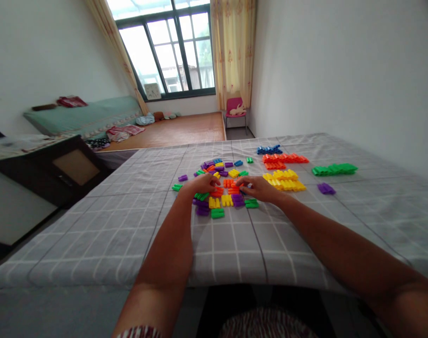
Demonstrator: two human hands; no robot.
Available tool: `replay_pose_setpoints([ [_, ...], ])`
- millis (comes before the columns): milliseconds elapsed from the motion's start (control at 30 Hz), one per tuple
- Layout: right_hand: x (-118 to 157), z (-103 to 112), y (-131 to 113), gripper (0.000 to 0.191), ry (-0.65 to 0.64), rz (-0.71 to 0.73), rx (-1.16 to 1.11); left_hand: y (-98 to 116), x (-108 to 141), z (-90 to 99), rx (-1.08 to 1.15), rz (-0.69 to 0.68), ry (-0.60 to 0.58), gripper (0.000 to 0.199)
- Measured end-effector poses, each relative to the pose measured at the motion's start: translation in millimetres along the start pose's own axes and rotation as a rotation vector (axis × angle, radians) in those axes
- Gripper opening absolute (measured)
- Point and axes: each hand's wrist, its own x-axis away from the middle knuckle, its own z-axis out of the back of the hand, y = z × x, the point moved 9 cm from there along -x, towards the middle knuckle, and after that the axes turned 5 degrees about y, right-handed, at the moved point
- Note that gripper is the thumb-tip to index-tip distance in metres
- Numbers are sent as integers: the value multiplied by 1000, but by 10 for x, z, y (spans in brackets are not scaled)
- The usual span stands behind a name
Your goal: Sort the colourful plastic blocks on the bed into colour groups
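Note:
Small ribbed plastic pieces in several colours lie in a loose heap on the cloth-covered table (pixel 129 234). My left hand (pixel 204 183) is over the heap's left side, its fingers bent together beside orange pieces (pixel 217 191); what they pinch, if anything, is hidden. At the heap's right side, my right hand (pixel 255 188) has thumb and fingertips closed at the edge of an orange piece (pixel 238 184). Nearer to me lie yellow pieces (pixel 227 201), a purple piece (pixel 238 201) and green pieces (pixel 217 213). Dark purple pieces (pixel 202 209) lie below my left hand.
Right of the heap, pieces stand in rows by colour: blue (pixel 269 149), orange (pixel 286 158), yellow (pixel 284 180) and green (pixel 335 169), with a purple group (pixel 326 188) nearby. A dark cabinet (pixel 59 164) is left. A bed (pixel 189 129) and pink chair (pixel 235 107) stand beyond.

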Motion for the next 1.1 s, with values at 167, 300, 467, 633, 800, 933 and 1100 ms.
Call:
replay_pose_setpoints([
  [167, -5, 47, -1, 22, 70, 4, 49, 67, 35, -15, -3, -31, -124, 31],
  [300, -20, 131, 92, 20, 152, -52, 93, 51, 85, -116, 18, -9, -244, 37],
  [467, -34, 196, 240, 17, 218, -96, 76, 57, 73, -116, 50, 2, -198, 37],
  [633, -37, 183, 202, 25, 227, -94, 21, 355, -31, -72, 338, -95, -25, 38],
  [800, -30, 112, 131, 34, 170, -73, 12, 650, -107, -179, 614, -230, 27, 46],
  [933, -36, 144, 204, 34, 214, -98, -131, 592, -132, -188, 628, -203, 75, 41],
  [1100, -57, 126, 275, 31, 229, -137, -306, 489, -142, -162, 547, -133, 119, 39],
])
